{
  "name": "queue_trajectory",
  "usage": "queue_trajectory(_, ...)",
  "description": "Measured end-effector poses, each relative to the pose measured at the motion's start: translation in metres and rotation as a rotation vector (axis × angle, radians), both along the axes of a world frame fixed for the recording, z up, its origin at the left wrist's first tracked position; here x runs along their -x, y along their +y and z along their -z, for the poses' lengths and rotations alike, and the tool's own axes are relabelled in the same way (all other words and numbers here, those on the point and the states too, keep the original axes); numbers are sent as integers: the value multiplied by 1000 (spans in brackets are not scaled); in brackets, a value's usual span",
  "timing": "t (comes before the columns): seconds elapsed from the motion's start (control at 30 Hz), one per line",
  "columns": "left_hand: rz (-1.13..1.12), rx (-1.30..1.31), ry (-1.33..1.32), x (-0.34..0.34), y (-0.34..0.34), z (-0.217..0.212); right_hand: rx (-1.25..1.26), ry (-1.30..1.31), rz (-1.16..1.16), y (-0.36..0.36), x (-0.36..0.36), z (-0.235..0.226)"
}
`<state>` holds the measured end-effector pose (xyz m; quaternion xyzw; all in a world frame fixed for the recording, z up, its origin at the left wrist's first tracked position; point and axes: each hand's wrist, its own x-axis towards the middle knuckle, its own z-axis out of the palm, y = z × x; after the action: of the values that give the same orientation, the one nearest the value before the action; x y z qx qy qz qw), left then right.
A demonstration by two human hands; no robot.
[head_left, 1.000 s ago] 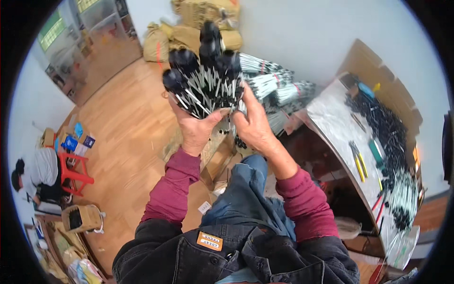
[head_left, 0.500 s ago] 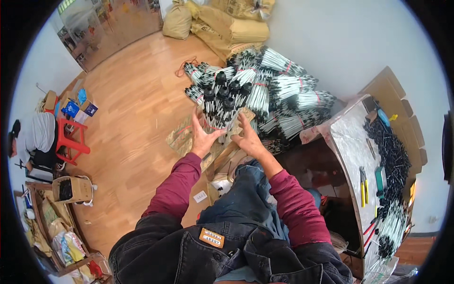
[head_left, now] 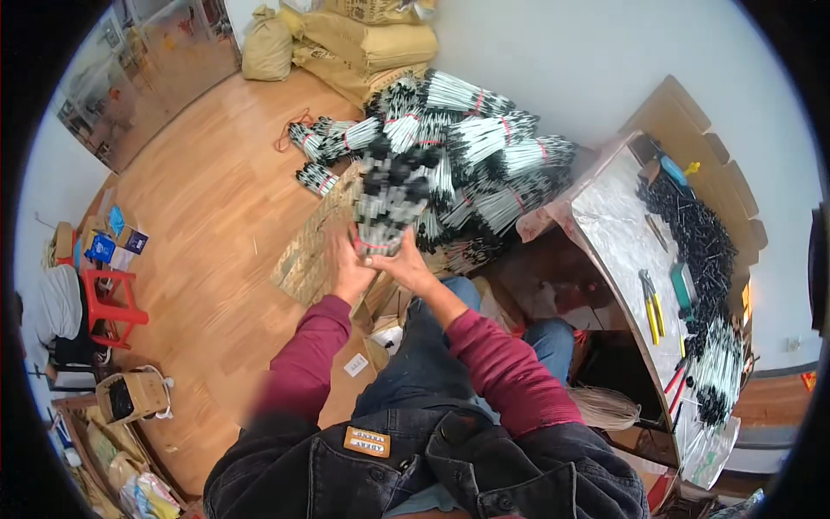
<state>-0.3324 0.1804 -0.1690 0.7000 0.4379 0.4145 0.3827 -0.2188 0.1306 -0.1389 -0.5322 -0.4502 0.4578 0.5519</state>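
Note:
A bundle of thin white sticks with black ends (head_left: 391, 197) stands up between my hands, blurred by motion. Around its lower end runs a red band. My left hand (head_left: 347, 266) presses against the bundle's left side near the base, its fingers somewhat smeared. From the right, my right hand (head_left: 405, 265) is closed round the base, with its thumb reaching toward the left hand. Below and left of the bundle, a worn patterned board (head_left: 303, 259) lies low over the floor. Many similar banded bundles (head_left: 484, 138) are heaped just beyond.
Yellow sacks (head_left: 367, 52) are stacked at the back wall. To the right, a table (head_left: 609, 221) carries black pieces (head_left: 692, 225), yellow-handled pliers (head_left: 651, 307) and loose white sticks (head_left: 716, 359). A red stool (head_left: 112, 307) and a cardboard box (head_left: 138, 396) stand at the left.
My hands, held apart around the bundle before, have come together on its base. The bundle is now blurred. The whole view has shifted, with the heap appearing farther left.

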Motion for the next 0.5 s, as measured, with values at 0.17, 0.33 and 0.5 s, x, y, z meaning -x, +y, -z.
queue_trajectory(0.17,-158,-253,468,-15,-64,-68,181,397,-48,-48,-17,-18)
queue_trajectory(0.33,25,-352,454,-27,-88,-97,197,791,39,-76,-33,-33)
queue_trajectory(0.5,115,-569,256,-17,-92,-121,9,975,-58,-43,-64,-47)
